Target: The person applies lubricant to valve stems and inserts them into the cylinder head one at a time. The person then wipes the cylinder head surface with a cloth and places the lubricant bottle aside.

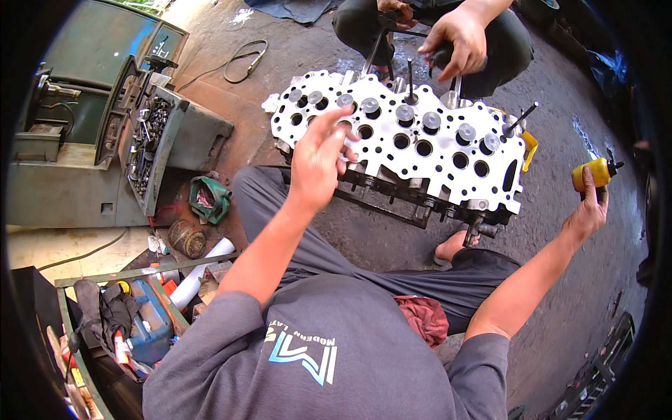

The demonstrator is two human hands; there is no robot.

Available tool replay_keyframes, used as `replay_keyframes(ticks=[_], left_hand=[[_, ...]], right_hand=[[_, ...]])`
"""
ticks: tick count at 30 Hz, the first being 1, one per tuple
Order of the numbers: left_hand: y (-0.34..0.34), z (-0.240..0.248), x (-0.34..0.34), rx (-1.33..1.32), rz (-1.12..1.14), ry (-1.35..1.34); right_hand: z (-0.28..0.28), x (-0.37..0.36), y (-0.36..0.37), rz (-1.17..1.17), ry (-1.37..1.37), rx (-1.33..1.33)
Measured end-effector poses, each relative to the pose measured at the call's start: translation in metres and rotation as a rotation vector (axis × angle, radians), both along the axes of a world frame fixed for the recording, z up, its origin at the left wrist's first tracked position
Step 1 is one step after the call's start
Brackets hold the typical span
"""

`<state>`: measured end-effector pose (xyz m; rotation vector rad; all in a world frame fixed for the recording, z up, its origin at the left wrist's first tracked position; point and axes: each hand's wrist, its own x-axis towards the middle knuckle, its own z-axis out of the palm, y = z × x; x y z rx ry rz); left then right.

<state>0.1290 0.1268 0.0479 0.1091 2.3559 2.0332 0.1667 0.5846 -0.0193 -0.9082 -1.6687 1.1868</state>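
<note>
Across the floor in front of me lies a pale metal cylinder head [448, 164], its flat, hole-studded face up. A row of round valve heads [404, 113] runs along its far half, and a valve standing stem-up [411, 87] rests near its far edge. My left hand [318, 157] hovers over the left half, fingers apart and partly bent, the index finger close to a valve head; nothing shows in it. Out to the right, clear of the cylinder head, my right hand [589, 206] grips a small yellow bottle [593, 175] with a black nozzle.
Opposite me a person crouches; that person's hand [458, 45] holds something dark above the far edge. A machine with a tray of metal parts [145, 150] stands at left. Nearby are a green container [209, 199] and a crate [183, 318] holding a blue jug [150, 322].
</note>
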Motion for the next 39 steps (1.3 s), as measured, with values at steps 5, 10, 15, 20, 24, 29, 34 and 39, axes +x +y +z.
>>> replay_keyframes(ticks=[5,10,15,20,24,29,34,39], left_hand=[[0.027,0.016,-0.102,0.251,-0.280,-0.502],[0.053,0.014,-0.152,0.272,-0.522,-0.710],[0.055,0.023,-0.122,0.040,-0.328,-0.474],[-0.018,0.041,-0.045,0.083,-0.045,0.117],[-0.081,0.039,0.017,0.308,0.090,-0.047],[-0.091,0.014,0.052,0.660,0.094,-0.212],[-0.068,0.017,0.062,0.397,-0.052,0.133],[-0.065,0.023,0.071,0.350,-0.130,0.462]], right_hand=[[0.008,0.001,-0.004,0.011,0.014,0.001],[0.012,0.010,-0.004,0.009,0.016,0.035],[0.021,0.020,-0.007,-0.015,0.051,0.025],[0.061,0.051,-0.037,0.148,0.289,0.030],[0.092,0.094,-0.108,0.406,0.148,0.078],[0.113,0.097,-0.199,0.830,-0.122,0.632],[0.156,0.078,-0.240,0.838,-0.164,1.154],[0.197,0.072,-0.255,0.847,-0.141,1.319]])
